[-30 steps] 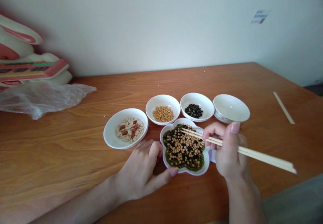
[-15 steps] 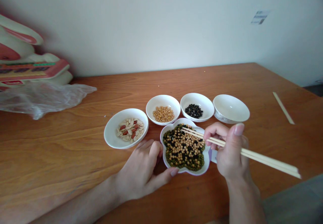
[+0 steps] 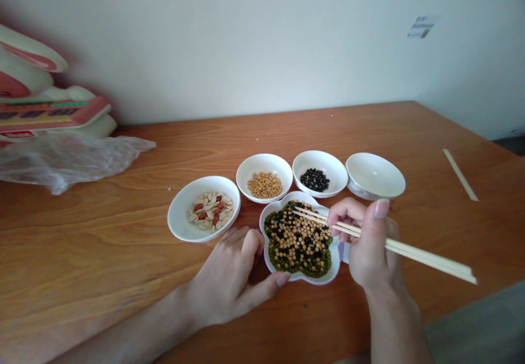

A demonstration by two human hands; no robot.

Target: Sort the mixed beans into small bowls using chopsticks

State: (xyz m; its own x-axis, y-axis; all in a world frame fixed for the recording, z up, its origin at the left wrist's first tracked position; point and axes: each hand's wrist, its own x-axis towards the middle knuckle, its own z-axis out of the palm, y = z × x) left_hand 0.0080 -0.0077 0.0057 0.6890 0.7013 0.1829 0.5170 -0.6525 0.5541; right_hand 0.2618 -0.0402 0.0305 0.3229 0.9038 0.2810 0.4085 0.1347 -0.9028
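A flower-shaped dish (image 3: 266, 263) with a pale purple rim holds mixed beans (image 3: 297, 238): green, black and tan ones. My left hand (image 3: 233, 276) grips its lower left edge, thumb along the front rim and the other fingers curled at the side. In my right hand (image 3: 369, 238) is a pair of chopsticks (image 3: 426, 256), slanting leftward over the dish. Their tips lie close together among the beans near the far side; whether a bean is between them I cannot tell. Part of the dish's handle (image 3: 345, 252) shows behind my right hand.
Behind the dish stand a bowl of yellow soybeans (image 3: 264, 185), a bowl of black beans (image 3: 314, 180) and an empty white bowl (image 3: 375, 175). A bowl of peanuts (image 3: 211, 211) is left. A stick (image 3: 460, 175) lies far right; a plastic bag (image 3: 74, 159) and rabbit toy (image 3: 53, 110) sit left.
My right hand and the back ends of the chopsticks have shifted slightly left and up, while the tips stay at about the same place in the beans. My left hand has not moved.
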